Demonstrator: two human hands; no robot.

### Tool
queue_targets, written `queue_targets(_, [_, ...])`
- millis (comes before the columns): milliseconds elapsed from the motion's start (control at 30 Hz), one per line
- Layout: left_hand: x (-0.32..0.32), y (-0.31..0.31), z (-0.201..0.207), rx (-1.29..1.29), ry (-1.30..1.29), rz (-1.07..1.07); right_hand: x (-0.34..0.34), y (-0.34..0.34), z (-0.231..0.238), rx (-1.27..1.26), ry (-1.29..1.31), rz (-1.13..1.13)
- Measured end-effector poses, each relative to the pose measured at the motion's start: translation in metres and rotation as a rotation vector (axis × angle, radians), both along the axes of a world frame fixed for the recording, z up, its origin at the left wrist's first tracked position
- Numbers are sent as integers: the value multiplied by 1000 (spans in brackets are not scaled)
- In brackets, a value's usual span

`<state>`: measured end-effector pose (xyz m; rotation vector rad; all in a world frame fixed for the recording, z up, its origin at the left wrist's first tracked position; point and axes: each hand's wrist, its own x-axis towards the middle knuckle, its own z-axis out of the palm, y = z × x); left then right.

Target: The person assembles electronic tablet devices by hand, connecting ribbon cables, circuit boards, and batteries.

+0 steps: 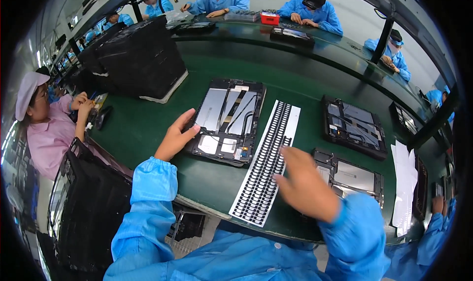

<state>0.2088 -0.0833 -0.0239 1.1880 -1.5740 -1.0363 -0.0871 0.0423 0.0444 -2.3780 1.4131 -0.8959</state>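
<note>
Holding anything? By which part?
Left hand touches open black-framed tablet with silver panels at its left edge, grip unclear. Right hand, over long white sheet with black pieces: can't tell.

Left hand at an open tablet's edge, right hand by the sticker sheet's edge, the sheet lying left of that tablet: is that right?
No: the head view shows the sticker sheet right of that tablet; left hand and right hand are as stated.

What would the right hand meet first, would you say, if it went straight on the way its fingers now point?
Most likely the patterned sheet, which lies under and ahead of the right hand. Its height is unclear; passing above, it might meet the tablet beyond.
</note>
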Motion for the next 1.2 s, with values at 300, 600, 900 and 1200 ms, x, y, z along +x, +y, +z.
queue_targets(300, [0, -15, 8, 33, 1, -134, 73, -20, -19, 120, 185, 71])
queue_targets(600, [-56, 92, 34, -675, -498, -669, -20, 77, 1, 37, 462, -115])
queue_targets(900, [-115, 119, 24, -689, -518, -981, -64, 79, -15, -96, 495, -126])
queue_targets(1200, [-182, 59, 3, -847, -516, -644, -54, -22, -20, -204, 349, -406])
